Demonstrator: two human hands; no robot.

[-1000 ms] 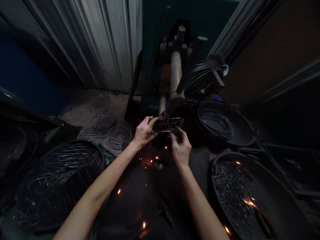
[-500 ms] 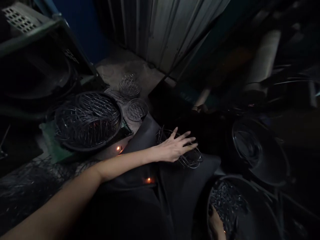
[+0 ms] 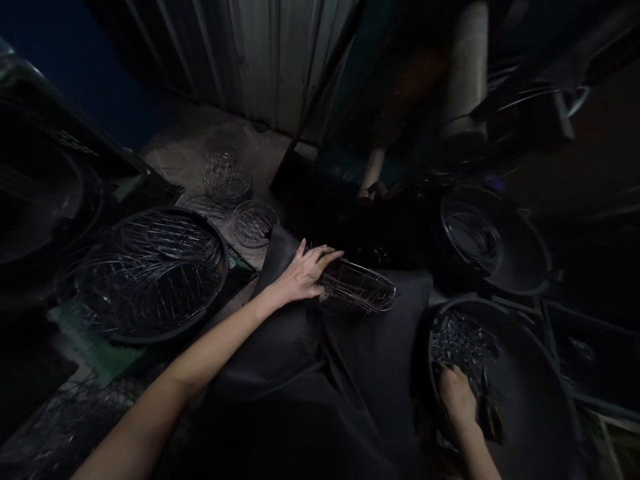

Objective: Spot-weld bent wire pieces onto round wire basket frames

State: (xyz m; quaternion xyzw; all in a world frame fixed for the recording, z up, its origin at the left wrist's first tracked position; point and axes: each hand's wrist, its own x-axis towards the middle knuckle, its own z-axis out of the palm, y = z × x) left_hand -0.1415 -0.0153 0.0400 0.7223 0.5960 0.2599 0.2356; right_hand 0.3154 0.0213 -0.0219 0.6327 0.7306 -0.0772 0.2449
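A wire rack with a rounded rim [image 3: 370, 287] lies across my lap on a dark apron [image 3: 390, 347]. My left hand [image 3: 305, 273] grips its left end, thumb on the near side and fingers over the top. To the right, my right hand [image 3: 457, 397] reaches down into a dark round basin [image 3: 535, 393], its fingers curled among small dark metal pieces [image 3: 465, 343]. Its fingertips are hidden, so what they hold cannot be made out. Beside that hand lies a dark tool with two yellowish handles [image 3: 493, 420], perhaps pliers.
A round tub [image 3: 226, 260] full of wire racks stands at left on a green crate [image 3: 100, 340]. More round wire racks [image 3: 254, 223] lie on the floor ahead. Another basin [image 3: 525, 260] with coiled wire sits at far right. Dark machinery [image 3: 380, 127] rises in front.
My left hand has gone from lying spread over the wire rack to its left end. My right hand shows more fully in the basin. The view has turned to the right.
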